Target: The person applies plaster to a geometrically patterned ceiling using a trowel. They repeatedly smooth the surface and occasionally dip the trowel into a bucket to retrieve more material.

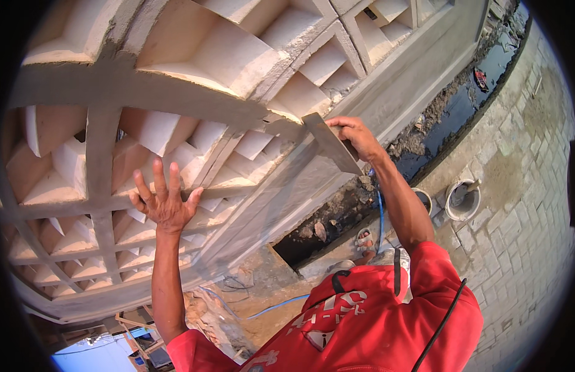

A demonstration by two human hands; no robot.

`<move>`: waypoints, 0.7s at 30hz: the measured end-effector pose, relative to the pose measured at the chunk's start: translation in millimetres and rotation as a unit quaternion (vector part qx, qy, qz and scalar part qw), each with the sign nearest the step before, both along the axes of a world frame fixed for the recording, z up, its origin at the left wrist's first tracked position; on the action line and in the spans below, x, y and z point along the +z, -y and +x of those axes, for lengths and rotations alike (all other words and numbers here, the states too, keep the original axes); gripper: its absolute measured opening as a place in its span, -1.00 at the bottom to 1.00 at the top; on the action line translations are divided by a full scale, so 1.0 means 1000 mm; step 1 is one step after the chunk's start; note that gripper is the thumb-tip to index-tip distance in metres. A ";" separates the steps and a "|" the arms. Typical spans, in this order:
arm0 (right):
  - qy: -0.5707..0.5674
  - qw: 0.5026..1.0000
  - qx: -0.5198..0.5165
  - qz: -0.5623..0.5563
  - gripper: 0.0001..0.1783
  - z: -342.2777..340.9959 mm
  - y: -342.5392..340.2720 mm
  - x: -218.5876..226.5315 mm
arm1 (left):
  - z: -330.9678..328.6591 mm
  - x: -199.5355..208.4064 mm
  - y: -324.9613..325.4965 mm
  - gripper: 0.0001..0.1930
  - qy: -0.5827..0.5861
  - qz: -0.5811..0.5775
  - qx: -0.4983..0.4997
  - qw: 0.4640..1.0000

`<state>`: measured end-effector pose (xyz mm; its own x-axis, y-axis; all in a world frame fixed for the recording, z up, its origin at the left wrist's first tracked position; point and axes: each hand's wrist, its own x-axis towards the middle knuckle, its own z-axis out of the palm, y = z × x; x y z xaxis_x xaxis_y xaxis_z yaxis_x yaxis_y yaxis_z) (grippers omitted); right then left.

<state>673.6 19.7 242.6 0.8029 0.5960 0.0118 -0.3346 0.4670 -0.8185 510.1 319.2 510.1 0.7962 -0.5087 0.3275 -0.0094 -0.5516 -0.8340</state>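
Observation:
My right hand (354, 137) grips a flat rectangular plastering trowel (329, 142). The blade, tilted, is against or very close to the grey cement band of the wall; exact contact I cannot tell. Its handle is hidden behind the blade and my fingers. My left hand (168, 201) is spread with fingers apart in front of the wall's openwork blocks (157, 133); whether the palm touches them is unclear. Grey cement strips (176, 88) run between the pale, angled blocks.
A ditch with dark water (445, 118) runs along the wall's foot. Beyond it lies grey paving (517, 229). A white bucket (462, 201) with a tool in it stands beside another bucket (422, 199). A blue hose (278, 305) crosses the ground near my feet.

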 end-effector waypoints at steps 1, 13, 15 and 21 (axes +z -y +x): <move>0.007 1.000 0.007 -0.009 -0.54 0.002 0.001 0.003 | 0.000 0.000 0.000 -0.28 0.000 -0.001 0.001 1.000; 0.008 0.996 0.085 0.016 -0.56 0.031 0.015 0.028 | -0.001 0.000 -0.003 -0.29 0.010 0.010 -0.003 1.000; -0.025 0.994 0.090 0.058 -0.56 0.032 0.022 0.029 | 0.000 0.000 -0.004 -0.29 0.011 0.011 -0.004 1.000; -0.094 0.993 0.043 0.051 -0.55 0.012 0.040 0.023 | 0.000 -0.001 -0.002 -0.29 0.014 0.009 -0.007 1.000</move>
